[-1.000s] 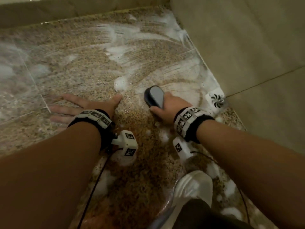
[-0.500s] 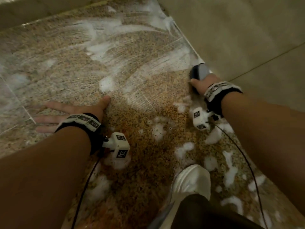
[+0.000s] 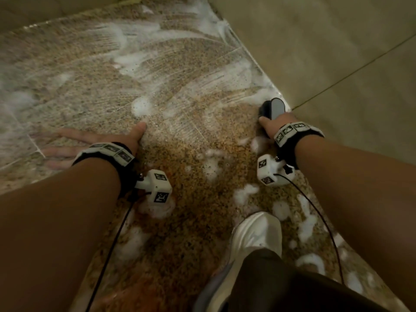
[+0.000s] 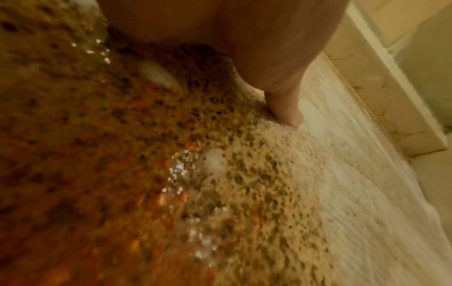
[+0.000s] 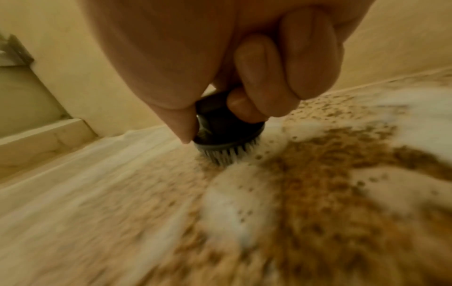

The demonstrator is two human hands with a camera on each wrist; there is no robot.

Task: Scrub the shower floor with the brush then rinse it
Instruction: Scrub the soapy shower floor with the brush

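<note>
Right hand [image 3: 278, 122] clenched around dark brush [image 3: 271, 108], bristles down on speckled shower floor [image 3: 202, 199], just beside base of right-hand wall [image 3: 337, 52]; curled fingers [image 5: 259, 77] wrapped over brush handle in right wrist view. Left hand [image 3: 94, 143] released, fingers straight, palm flat on wet floor, thumb [image 4: 286, 104] pressed against stone. White foam [image 3: 243, 192] in streaks and clumps across floor; 1 white shoe [image 3: 254, 235] planted near bottom of head view.
</note>
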